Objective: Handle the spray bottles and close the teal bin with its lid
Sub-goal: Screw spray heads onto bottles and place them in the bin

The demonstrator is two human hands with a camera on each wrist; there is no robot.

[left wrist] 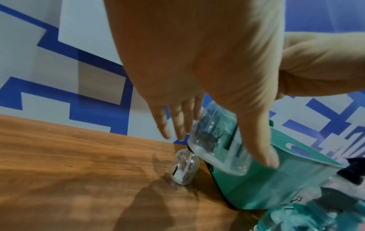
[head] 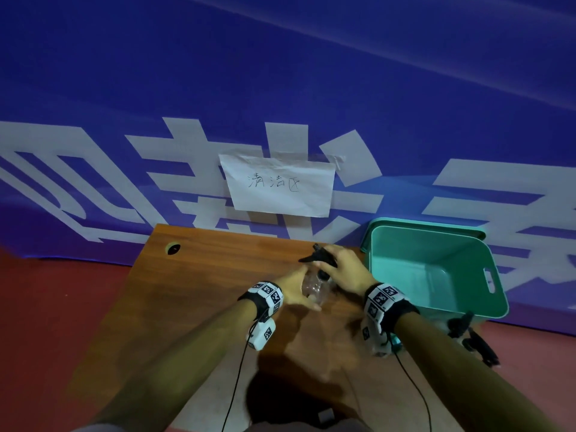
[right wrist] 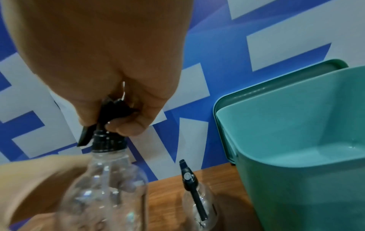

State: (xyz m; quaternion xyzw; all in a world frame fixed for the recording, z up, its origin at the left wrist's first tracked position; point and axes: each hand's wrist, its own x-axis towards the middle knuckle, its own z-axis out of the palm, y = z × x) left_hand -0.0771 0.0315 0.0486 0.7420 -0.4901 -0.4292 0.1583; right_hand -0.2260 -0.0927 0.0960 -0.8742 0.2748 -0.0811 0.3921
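A clear spray bottle with a black trigger head is held tilted above the wooden table. My left hand holds its body between thumb and fingers; the bottle's body shows under the thumb. My right hand grips the black trigger head from above, fingers curled round it. The teal bin stands open at the table's right end, nothing visible inside. Its teal lid leans upright behind it against the wall. A second clear spray bottle stands on the table beside the bin.
More spray bottles with black heads lie at the bin's near side by the table's right edge. A blue banner wall with a taped paper sign runs along the table's far edge. A cable hole sits at the table's far left.
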